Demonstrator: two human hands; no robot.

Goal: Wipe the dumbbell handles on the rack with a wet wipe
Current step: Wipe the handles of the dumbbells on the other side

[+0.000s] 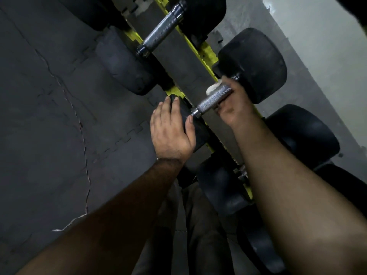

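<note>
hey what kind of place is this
Most likely a gym's free-weights area: black dumbbells with knurled steel handles sit on a yellow rack, above dark interlocking floor mats.

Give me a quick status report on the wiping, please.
Right hand grips wipe around handle. Left hand rests flat on the near weight. Nothing blocking.

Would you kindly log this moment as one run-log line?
right hand: wraps wet wipe around dumbbell handle | left hand: rests on near weight head | rack: yellow
</note>
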